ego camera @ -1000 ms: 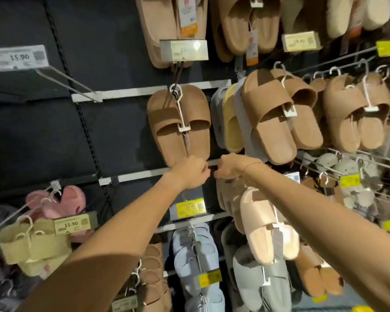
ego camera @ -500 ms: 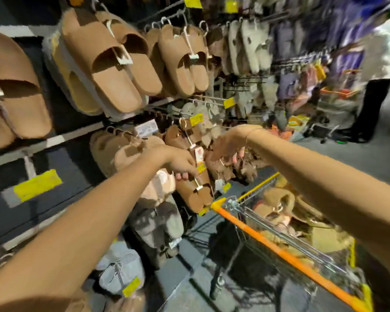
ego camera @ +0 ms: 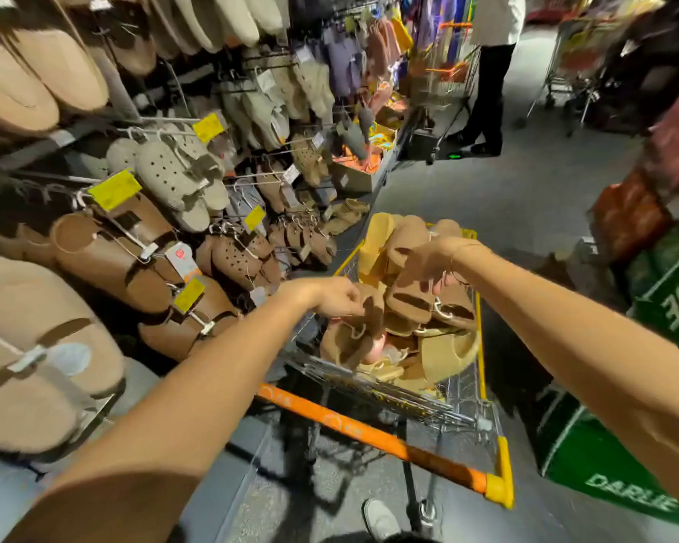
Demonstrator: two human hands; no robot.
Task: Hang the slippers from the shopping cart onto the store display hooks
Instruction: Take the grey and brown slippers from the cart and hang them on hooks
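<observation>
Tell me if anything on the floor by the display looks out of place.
A tan slipper pair seems to lie on the floor at the foot of the display rack, just beyond the shopping cart, rather than hanging on a hook. Blur keeps me from being sure.
</observation>
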